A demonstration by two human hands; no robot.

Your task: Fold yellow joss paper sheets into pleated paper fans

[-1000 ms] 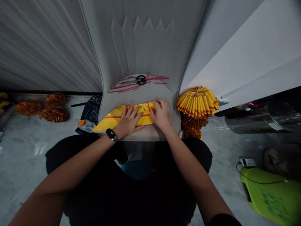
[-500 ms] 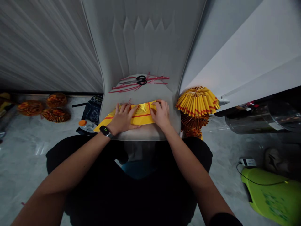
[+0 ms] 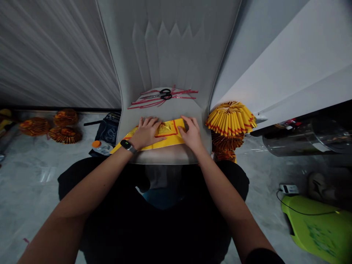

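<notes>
Chair seat (image 3: 177,109) crossed sideways by yellow paper (image 3: 169,139); left hand (image 3: 145,134) spread atop, right hand (image 3: 191,135) curled at right end, pinch unclear tbh.

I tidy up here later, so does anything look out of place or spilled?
A small pinkish scrap lies on the floor at lower left, apart from the red strips on the chair seat. No spill shows, nor any obvious tear in the yellow paper.
</notes>
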